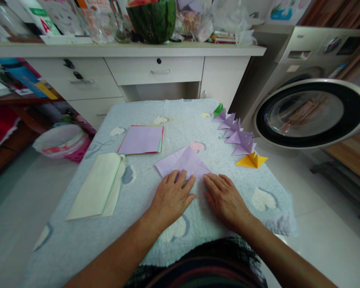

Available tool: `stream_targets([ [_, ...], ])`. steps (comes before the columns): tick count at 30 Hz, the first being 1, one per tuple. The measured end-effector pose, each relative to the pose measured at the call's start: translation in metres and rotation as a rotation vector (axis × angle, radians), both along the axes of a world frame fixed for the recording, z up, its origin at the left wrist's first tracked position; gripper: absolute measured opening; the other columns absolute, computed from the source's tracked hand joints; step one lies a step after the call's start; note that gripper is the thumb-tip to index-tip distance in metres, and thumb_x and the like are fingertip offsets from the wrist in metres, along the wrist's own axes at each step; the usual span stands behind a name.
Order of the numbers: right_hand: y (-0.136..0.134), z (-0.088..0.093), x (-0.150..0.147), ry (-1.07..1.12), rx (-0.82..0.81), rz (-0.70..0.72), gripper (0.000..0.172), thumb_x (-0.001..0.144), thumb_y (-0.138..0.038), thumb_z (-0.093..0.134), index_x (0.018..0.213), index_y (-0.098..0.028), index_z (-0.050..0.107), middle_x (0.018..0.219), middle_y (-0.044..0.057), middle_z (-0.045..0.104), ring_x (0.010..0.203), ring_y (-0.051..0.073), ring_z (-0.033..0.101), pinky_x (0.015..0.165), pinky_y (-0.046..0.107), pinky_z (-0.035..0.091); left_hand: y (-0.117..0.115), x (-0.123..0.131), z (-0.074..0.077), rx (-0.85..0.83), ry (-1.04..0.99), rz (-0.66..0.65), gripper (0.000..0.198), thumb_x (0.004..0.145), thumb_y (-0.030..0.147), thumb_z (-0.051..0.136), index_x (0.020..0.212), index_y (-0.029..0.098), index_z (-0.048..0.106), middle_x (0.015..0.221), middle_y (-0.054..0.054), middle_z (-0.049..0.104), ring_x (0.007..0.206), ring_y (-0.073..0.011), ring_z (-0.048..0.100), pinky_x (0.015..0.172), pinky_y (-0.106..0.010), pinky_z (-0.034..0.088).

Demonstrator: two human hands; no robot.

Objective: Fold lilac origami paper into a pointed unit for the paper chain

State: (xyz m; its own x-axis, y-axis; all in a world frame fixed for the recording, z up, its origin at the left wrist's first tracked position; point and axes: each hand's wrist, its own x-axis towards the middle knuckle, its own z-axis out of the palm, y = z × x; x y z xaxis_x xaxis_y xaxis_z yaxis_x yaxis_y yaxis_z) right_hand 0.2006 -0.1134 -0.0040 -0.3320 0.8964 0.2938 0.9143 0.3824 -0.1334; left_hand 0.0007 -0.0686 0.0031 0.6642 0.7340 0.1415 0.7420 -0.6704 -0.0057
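A creased sheet of light purple origami paper (184, 160) lies flat on the cloth-covered table, one corner pointing away from me. My left hand (172, 196) rests on its near left part, palm down with the fingers spread. At the near right corner, my right hand (225, 198) lies flat, its fingertips at the paper's edge. The hands hide the near side of the sheet. Beyond and to the left is a stack of coloured paper (142, 139), purple on top. Folded purple paper pieces (235, 132) stand in a row at the right, with a yellow folded piece (252, 160) nearest.
A folded pale green sheet (97, 186) lies on the left of the tablecloth (144, 240). Behind the table, a white cabinet (156, 70) bears a cut watermelon (153, 20). A washing machine (288, 56) with its door open stands right; a lined bin (63, 142) stands left.
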Motion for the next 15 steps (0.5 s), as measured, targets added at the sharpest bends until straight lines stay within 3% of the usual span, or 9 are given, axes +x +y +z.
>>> stream_targets([
  [11, -0.006, -0.001, 0.025, 0.019, 0.014, -0.065, 0.037, 0.093, -0.018, 0.046, 0.129, -0.011, 0.055, 0.13, 0.015, 0.062, 0.121, 0.025, 0.057, 0.107, 0.048, 0.04, 0.0, 0.0, 0.0, 0.025, -0.006, 0.001, 0.051, 0.091, 0.049, 0.052, 0.137, 0.027, 0.049, 0.136, -0.009, 0.051, 0.122, -0.0297, 0.043, 0.099, -0.044, 0.043],
  [15, -0.013, 0.002, 0.027, 0.136, 0.078, -0.083, 0.03, 0.091, -0.016, 0.047, 0.117, -0.012, 0.061, 0.115, 0.014, 0.069, 0.105, 0.024, 0.063, 0.101, 0.05, 0.045, 0.0, 0.0, 0.0, 0.016, -0.004, -0.004, 0.051, 0.091, 0.049, 0.053, 0.137, 0.028, 0.048, 0.136, -0.009, 0.05, 0.122, -0.0293, 0.044, 0.099, -0.044, 0.043],
])
